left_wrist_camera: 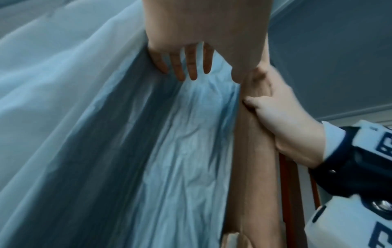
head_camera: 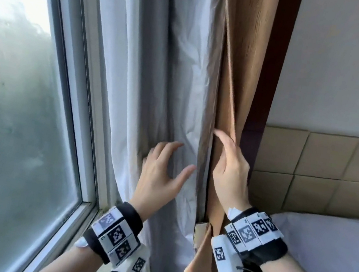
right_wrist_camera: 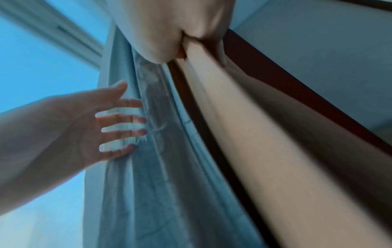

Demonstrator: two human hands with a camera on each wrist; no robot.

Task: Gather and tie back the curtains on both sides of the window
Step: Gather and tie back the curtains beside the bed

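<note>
The left hand (head_camera: 162, 173) lies spread on the white curtain (head_camera: 158, 85); the right hand (head_camera: 230, 165) pinches a fold of the brown curtain (head_camera: 240, 63). Sweep both layers together toward the window's right edge, bunching tightly before tying.

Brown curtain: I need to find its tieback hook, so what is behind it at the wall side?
Behind the brown curtain a dark wooden frame shows along its right edge. No hook is visible; the folds and the right hand gripping them cover the rest.
</note>
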